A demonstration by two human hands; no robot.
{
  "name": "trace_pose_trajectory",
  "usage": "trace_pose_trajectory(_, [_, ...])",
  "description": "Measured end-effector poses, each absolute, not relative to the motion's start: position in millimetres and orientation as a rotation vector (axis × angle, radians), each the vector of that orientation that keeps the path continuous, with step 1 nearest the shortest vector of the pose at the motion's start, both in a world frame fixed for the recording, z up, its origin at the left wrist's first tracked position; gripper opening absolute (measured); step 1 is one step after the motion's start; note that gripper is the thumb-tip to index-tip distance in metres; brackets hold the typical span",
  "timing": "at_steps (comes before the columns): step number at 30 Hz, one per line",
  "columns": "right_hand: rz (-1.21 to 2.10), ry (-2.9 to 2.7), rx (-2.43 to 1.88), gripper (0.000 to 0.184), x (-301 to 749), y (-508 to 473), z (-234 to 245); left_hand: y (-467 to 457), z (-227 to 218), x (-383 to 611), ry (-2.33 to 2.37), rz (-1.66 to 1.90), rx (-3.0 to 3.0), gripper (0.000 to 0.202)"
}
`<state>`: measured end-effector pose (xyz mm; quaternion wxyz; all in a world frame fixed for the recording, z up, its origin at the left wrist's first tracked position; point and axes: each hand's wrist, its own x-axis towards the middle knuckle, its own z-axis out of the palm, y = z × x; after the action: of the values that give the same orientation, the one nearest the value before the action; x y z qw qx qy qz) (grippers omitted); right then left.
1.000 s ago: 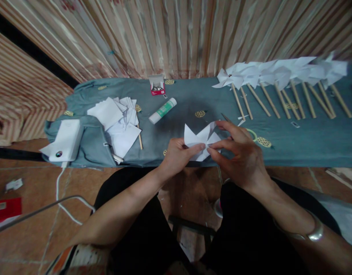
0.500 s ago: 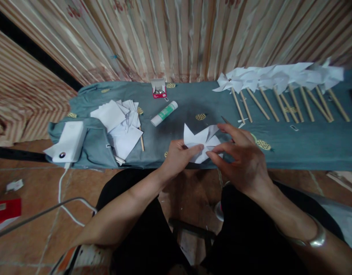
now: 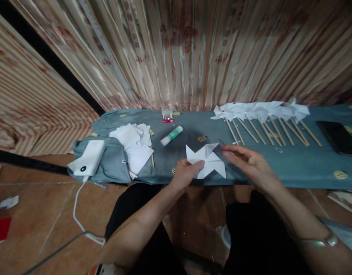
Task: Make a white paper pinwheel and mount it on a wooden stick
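A white paper pinwheel (image 3: 208, 157) with folded, pointed blades is pinched at its left side by my left hand (image 3: 187, 172). The thumb presses near its centre. My right hand (image 3: 247, 162) is just to the right of the pinwheel, apart from it. Its fingers are closed around a thin, pointed, greyish tool (image 3: 221, 142); only the tip shows, so its kind is unclear. A green and white glue stick (image 3: 171, 135) lies beyond my left hand. Farther back stands an open small red box (image 3: 167, 117) with shiny metal pieces inside.
Finished-looking pinwheels on sticks (image 3: 261, 111) lie in an overlapping row at the back right. A dark phone (image 3: 338, 137) rests beside them. On the left are loose white papers (image 3: 138, 152) and a white power bank (image 3: 91, 157) with a cable. A pleated curtain (image 3: 176, 57) hangs behind the cloth-covered table (image 3: 302, 168).
My right hand has moved off the pinwheel's centre to the right. The left hand keeps its grip on it. The view has tilted up and shifted, bringing the phone fully into sight.
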<state>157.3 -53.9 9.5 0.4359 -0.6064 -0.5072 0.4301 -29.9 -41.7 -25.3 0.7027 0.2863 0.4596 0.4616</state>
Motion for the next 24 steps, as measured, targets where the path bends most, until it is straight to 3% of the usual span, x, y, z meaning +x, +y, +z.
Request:
trace_pose_trajectory(4, [1.452, -1.079, -1.420, 0.049, 131.7, -53.9, 10.6, -41.3, -16.2, -30.2, 0.987, 1.074, 0.663, 0.034])
trace_pose_trajectory(7, [1.558, -1.036, -1.362, 0.045, 119.3, -53.6, 12.2, -39.9, -12.4, -32.7, 1.000, 1.105, 0.729, 0.035])
trace_pose_trajectory(24, [1.385, -1.097, -1.457, 0.025, 90.0, -33.4, 15.5, -26.9, -16.1, -52.5, 1.036, 1.160, 0.949, 0.017])
